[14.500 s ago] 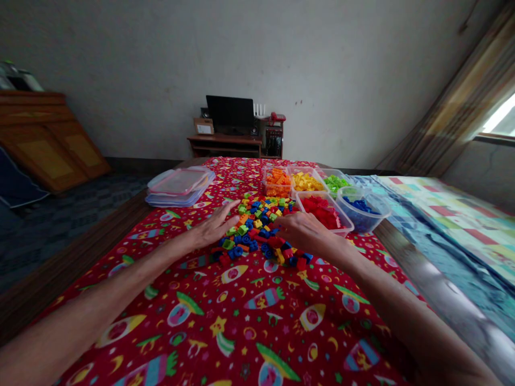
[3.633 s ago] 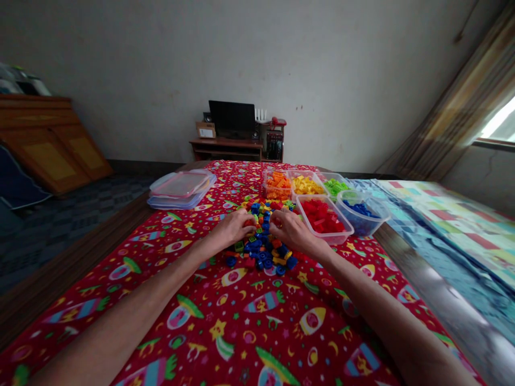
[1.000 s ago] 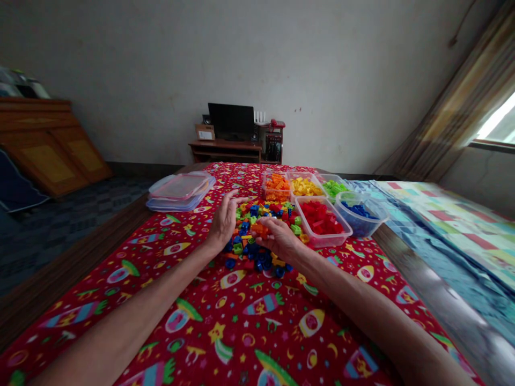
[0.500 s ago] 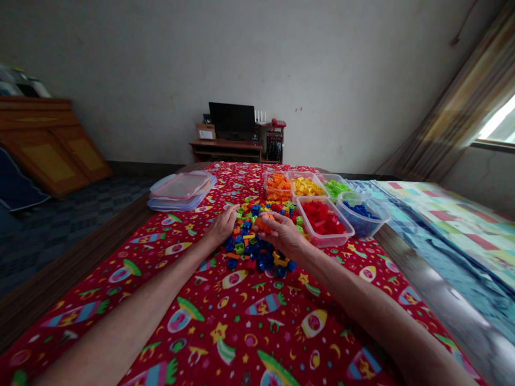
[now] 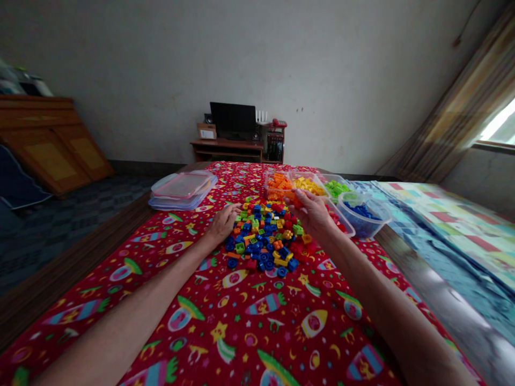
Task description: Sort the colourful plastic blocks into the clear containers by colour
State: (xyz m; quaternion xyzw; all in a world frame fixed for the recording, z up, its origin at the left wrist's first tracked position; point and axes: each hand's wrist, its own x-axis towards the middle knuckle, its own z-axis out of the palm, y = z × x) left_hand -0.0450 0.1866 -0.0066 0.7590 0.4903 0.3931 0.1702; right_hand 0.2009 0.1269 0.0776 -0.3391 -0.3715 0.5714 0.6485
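A mixed pile of toy building blocks (image 5: pixel 261 241) in blue, red, green, yellow and orange lies on the red patterned tablecloth (image 5: pixel 249 332). My left hand (image 5: pixel 223 223) rests at the pile's left edge, fingers loosely stretched out, with no block visible in it. Above the pile's right side, my right hand (image 5: pixel 316 212) is closed on an orange building block (image 5: pixel 296 199), partly covered by the fingers. Beneath and beyond this hand stands the box of red blocks (image 5: pixel 351 234), largely hidden by it. The box of orange blocks (image 5: pixel 279 182) is just beyond the fingertips.
Behind my right hand are tubs of yellow blocks (image 5: pixel 308 185) and green blocks (image 5: pixel 337 187). A tub of blue blocks (image 5: pixel 361 210) stands at the table's right edge. Stacked plastic lids (image 5: pixel 183 190) lie at the left. A monitor (image 5: pixel 232 119) stands by the far wall.
My right hand has lifted from the pile and moved right and away from me, carrying the orange building block towards the tubs. My left hand has stayed in place.
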